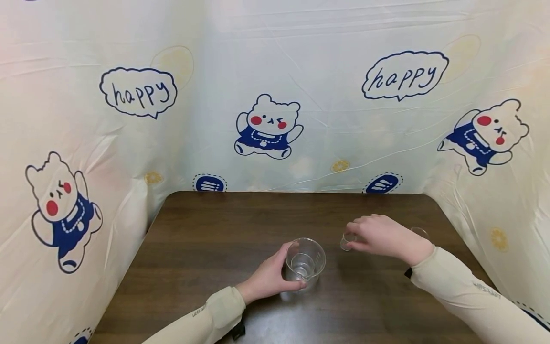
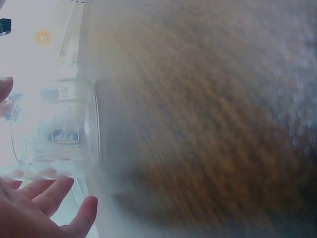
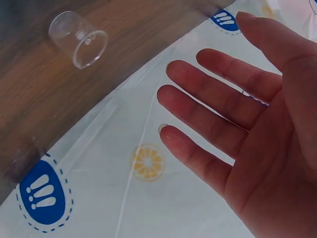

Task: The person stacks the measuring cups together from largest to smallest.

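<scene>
A clear glass beaker [image 1: 318,260] stands upright near the middle of the brown table. My left hand [image 1: 268,274] holds it from the left side, thumb in front and fingers behind. In the left wrist view, the fingers [image 2: 54,196] curve along one side of the beaker [image 2: 57,124]; only the thumb's tip shows opposite. My right hand [image 1: 378,236] hovers at a small clear cup [image 1: 345,243] farther right. The right wrist view shows that hand [image 3: 237,119] with its fingers extended and spread, and the small cup [image 3: 67,32] apart from the fingertips.
Partly hidden behind my right wrist is another clear round rim [image 1: 419,231] on the table [image 1: 215,224]. A pale curtain [image 1: 322,143] printed with bears surrounds the table's back and sides.
</scene>
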### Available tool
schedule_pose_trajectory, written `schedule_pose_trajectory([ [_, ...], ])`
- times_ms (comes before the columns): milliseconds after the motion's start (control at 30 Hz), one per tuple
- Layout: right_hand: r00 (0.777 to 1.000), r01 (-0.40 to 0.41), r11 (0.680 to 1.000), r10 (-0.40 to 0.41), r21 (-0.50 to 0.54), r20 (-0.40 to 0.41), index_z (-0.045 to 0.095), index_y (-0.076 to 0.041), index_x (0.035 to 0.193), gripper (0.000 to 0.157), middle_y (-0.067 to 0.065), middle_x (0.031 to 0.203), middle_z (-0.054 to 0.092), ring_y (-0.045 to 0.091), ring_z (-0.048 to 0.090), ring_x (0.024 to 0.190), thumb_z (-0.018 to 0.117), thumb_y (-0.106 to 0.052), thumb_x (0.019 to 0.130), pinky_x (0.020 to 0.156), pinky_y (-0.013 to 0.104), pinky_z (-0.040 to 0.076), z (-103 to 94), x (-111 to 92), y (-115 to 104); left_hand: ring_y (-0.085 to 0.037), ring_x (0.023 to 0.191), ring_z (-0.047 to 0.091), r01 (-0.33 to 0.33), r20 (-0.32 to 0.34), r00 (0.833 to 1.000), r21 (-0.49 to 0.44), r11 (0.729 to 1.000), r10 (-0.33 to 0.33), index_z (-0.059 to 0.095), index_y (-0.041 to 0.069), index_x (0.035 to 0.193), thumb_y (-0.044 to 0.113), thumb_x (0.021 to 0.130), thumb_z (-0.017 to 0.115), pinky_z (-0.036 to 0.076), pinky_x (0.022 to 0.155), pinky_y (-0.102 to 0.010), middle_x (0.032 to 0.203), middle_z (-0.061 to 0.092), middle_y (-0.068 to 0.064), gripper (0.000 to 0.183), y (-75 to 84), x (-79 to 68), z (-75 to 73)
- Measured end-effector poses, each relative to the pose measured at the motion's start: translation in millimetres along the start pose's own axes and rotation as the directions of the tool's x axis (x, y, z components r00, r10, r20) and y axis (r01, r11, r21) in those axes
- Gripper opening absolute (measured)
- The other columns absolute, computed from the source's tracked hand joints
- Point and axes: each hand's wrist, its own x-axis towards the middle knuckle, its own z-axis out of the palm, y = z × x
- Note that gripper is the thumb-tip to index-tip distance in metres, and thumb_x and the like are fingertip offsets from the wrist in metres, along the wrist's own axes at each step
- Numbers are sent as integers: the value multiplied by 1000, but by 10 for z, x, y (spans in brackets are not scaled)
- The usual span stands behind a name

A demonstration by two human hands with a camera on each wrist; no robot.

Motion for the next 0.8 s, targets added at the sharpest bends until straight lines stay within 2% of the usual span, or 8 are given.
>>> schedule_pose_trajectory([
  [267, 999, -38, 999, 38, -21, 9, 64, -20, 85, 21, -13, 74, 57, 5, 51, 62, 81, -31, 90, 58, 33, 49, 74, -121, 116, -16, 127, 59, -3, 0, 1000, 7, 1000, 3, 37, 26, 155, 53, 79, 87, 48, 105, -42, 152, 52, 7, 95, 12, -6, -1],
  [800, 989, -134, 991, 134, -1, 55, 70, -15, 96, 20, -3, 89, 71, 14, 67, 72, 84, -28, 88, 66, 39, 58, 99, -402, 354, -17, 130, 58, -10, -2, 1000, 10, 1000, 10, 37, 24, 155, 52, 79, 88, 48, 106, -42, 154, 51, 5, 96, 9, -2, -14],
])
